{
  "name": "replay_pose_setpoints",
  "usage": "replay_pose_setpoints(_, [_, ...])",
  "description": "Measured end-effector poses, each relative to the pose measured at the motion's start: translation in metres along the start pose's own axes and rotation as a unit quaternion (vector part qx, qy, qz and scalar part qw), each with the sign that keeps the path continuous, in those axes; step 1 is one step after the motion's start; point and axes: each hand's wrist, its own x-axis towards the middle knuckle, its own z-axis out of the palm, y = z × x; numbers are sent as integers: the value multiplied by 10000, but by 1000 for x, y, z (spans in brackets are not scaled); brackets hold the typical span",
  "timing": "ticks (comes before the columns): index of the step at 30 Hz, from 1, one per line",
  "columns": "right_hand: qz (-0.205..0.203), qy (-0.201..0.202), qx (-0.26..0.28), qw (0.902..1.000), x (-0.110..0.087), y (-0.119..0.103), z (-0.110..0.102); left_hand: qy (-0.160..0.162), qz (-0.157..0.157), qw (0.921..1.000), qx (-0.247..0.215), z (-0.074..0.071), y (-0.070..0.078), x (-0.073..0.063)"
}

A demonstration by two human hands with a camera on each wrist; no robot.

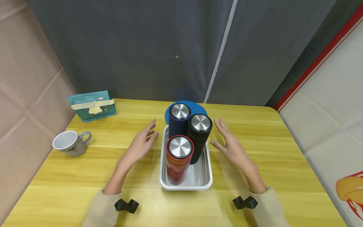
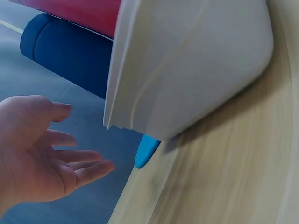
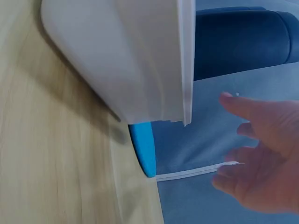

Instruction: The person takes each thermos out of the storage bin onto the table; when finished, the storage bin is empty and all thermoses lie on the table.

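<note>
The red flask (image 1: 179, 161), black flask (image 1: 199, 135) and navy flask (image 1: 178, 125) already stand in the tray (image 1: 199, 178), empty left hand (image 1: 141, 145) and right hand (image 1: 232, 147) apart beside it, what's left unclear.

Head view: lower part of the blue bottle (image 1: 177, 126) hidden behind the red bottle (image 1: 177, 167) and black bottle (image 1: 199, 136). Blue mat (image 1: 197, 108) partly hidden behind the blue bottle and black bottle. Print on the packet (image 1: 105, 111) and mug (image 1: 76, 148) too small to read. Sleeves (image 1: 100, 209) run off the bottom edge; wall picture (image 1: 351, 187) clipped at right. Left wrist: left hand (image 2: 39, 156) cut by left edge, red bottle and tray (image 2: 201, 65) by top, blue bottle's lower end behind the tray. Right wrist: right hand (image 3: 264, 158) cut by right edge.
</note>
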Motion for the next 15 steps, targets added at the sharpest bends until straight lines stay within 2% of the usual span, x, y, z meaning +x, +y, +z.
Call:
replay_pose_setpoints(6, [-100, -142, 769, 9969, -2, -7, -3, -14, -166, 9973, -719, 6, 3, -1])
replay_pose_setpoints(11, [-180, -289, 1491, 9882, -1, -15, -2, -313, -500, 9824, -1771, 12, 1, -1])
replay_pose_setpoints(15, [-329, -261, 2000, 9789, 0, -19, 1, -468, -696, 9719, -2199, 12, 0, 2])
